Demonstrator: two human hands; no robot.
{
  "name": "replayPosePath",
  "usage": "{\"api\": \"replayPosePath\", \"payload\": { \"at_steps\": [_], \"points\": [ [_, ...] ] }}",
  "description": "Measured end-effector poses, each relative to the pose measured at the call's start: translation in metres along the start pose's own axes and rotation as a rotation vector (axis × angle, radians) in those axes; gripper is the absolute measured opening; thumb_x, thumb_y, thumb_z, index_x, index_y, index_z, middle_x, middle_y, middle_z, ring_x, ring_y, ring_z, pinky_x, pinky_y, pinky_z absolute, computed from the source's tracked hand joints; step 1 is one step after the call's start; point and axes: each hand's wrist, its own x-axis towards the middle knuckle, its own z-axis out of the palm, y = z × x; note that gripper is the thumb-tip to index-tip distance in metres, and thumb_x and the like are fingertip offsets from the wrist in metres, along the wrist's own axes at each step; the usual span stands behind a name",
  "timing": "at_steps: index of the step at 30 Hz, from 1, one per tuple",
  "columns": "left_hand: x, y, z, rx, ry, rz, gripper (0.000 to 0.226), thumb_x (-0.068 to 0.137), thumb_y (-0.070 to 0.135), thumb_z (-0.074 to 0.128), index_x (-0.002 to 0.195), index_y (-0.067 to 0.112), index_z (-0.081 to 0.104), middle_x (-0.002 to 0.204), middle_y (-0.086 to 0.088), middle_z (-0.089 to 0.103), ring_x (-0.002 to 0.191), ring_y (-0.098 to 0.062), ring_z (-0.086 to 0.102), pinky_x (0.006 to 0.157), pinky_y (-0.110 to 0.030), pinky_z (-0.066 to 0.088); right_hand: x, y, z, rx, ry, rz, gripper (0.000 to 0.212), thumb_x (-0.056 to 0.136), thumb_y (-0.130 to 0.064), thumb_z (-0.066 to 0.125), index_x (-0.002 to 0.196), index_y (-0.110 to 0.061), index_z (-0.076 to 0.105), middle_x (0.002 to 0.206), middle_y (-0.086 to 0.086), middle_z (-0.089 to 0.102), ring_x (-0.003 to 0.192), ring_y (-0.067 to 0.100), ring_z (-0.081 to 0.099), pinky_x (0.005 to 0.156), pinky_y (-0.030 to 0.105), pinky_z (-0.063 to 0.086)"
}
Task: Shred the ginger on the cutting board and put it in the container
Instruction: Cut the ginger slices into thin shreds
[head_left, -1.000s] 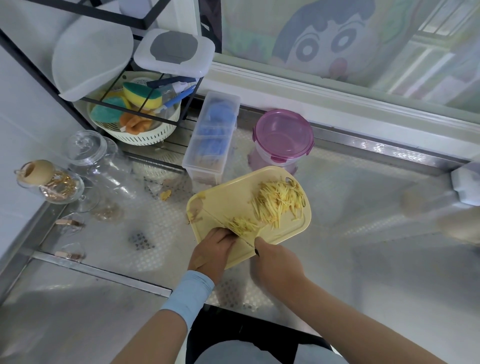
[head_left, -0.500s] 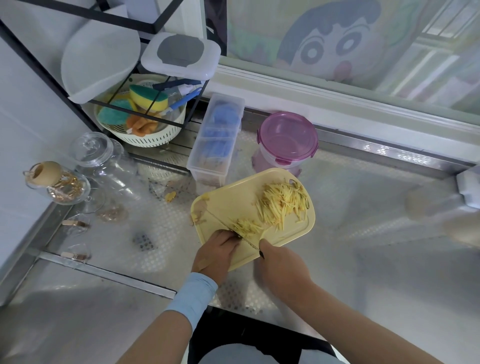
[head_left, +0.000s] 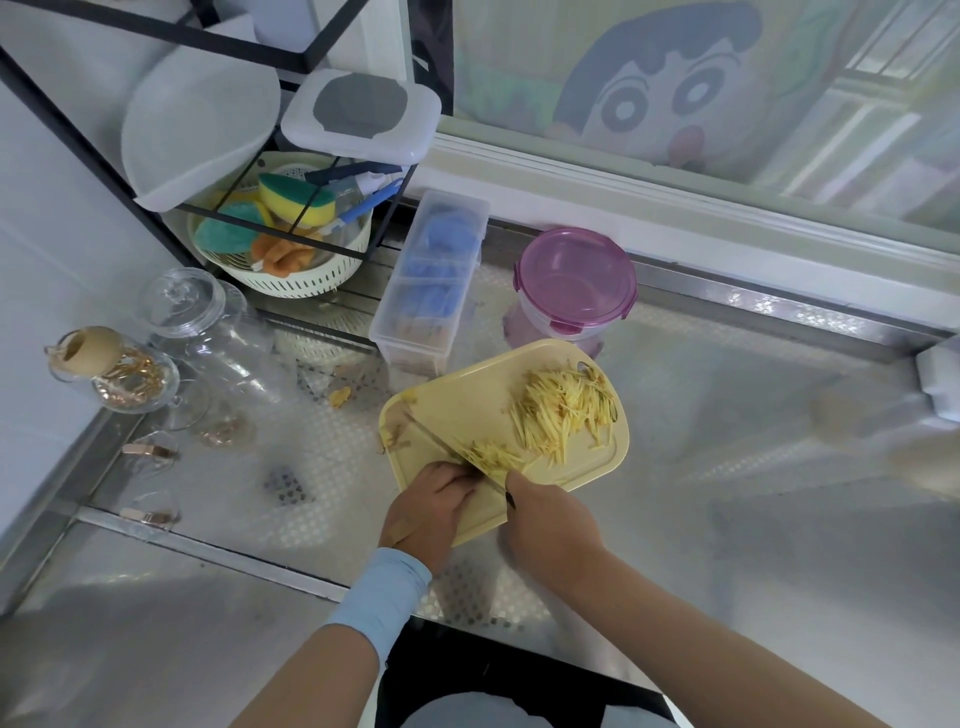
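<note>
Left hand (head_left: 431, 512), fingers curled, pins ginger (head_left: 491, 457) on board (head_left: 462, 405) near edge. Right hand (head_left: 550, 525) clenches knife (head_left: 434, 435), blade against ginger. Shreds (head_left: 566, 410) piled far right on board. Lidded container (head_left: 576, 280) just behind.

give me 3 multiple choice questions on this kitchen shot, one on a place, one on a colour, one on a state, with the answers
1. Where on the yellow plastic cutting board does the pile of pale yellow ginger shreds lie?
A. the far right part
B. the near left corner
C. off the board, on the counter

2. What colour is the lid of the round clear plastic container?
A. green
B. pink
C. black

3. In what state is that container?
A. open, lid beside it
B. tipped on its side
C. upright, lid on

Answers:
1 A: the shreds are heaped toward the board's far right corner.
2 B: the translucent lid is pink.
3 C: the lid sits flat on the rim.
</note>
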Motion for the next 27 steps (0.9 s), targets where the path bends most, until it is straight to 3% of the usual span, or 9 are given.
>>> {"api": "replayPosePath", "payload": {
  "at_steps": [6,9,12,17,21,24,27],
  "points": [
    [-0.001,-0.003,0.003,0.026,0.015,0.048,0.03,0.092,0.021,0.046,0.097,0.009,0.073,0.101,-0.004,0.068,0.101,-0.013,0.05,0.087,-0.017,0.04,-0.017,0.013,0.004,0.041,0.044,-0.012,0.005,0.098,-0.019,0.039,0.102,-0.022,0.039,0.071,-0.002,0.042,0.07,0.029,0.05,0.058,0.035,0.036],
    [-0.001,-0.003,0.003,0.0,0.006,0.027,0.028,0.091,0.021,0.047,0.099,0.011,0.073,0.103,0.001,0.065,0.102,-0.012,0.05,0.089,-0.012,0.037,-0.011,0.009,0.003,0.017,0.013,-0.005,0.01,0.095,-0.014,0.039,0.097,-0.022,0.035,0.071,-0.002,0.042,0.072,0.029,0.052,0.059,0.035,0.038],
    [-0.002,-0.004,0.003,0.011,-0.014,0.021,0.029,0.091,0.022,0.047,0.101,0.013,0.072,0.105,0.001,0.065,0.103,-0.012,0.051,0.086,-0.016,0.04,0.001,-0.002,-0.001,0.012,-0.015,-0.006,0.014,0.093,-0.009,0.041,0.102,-0.02,0.041,0.077,0.001,0.048,0.071,0.03,0.053,0.059,0.035,0.041],
    [-0.002,-0.004,0.002,0.014,-0.007,-0.003,0.029,0.09,0.022,0.047,0.1,0.012,0.073,0.105,0.001,0.065,0.102,-0.012,0.051,0.085,-0.016,0.041,0.005,-0.004,-0.005,0.022,0.002,-0.03,0.01,0.097,-0.012,0.04,0.095,-0.02,0.035,0.074,0.001,0.044,0.071,0.03,0.051,0.059,0.036,0.04],
    [-0.001,-0.006,0.002,0.042,-0.016,0.045,0.029,0.089,0.02,0.047,0.1,0.011,0.072,0.105,-0.001,0.063,0.102,-0.014,0.051,0.085,-0.018,0.04,-0.005,0.005,0.004,0.063,0.044,-0.017,0.01,0.093,-0.015,0.04,0.101,-0.022,0.041,0.078,0.001,0.054,0.07,0.031,0.054,0.057,0.034,0.039],
    [-0.001,-0.007,0.003,0.033,-0.023,0.043,0.029,0.09,0.02,0.047,0.101,0.01,0.071,0.105,-0.002,0.065,0.103,-0.014,0.051,0.086,-0.022,0.043,-0.013,0.011,0.008,0.067,0.054,-0.007,0.008,0.095,-0.019,0.039,0.102,-0.023,0.042,0.07,-0.004,0.045,0.065,0.027,0.052,0.055,0.034,0.037],
    [-0.002,-0.006,0.003,-0.001,-0.017,0.011,0.029,0.092,0.021,0.047,0.101,0.011,0.072,0.105,-0.002,0.066,0.103,-0.011,0.05,0.09,-0.015,0.039,-0.014,0.011,0.005,0.067,0.039,0.007,0.003,0.096,-0.019,0.039,0.096,-0.022,0.039,0.07,-0.003,0.045,0.063,0.024,0.049,0.055,0.034,0.038]
  ]
}}
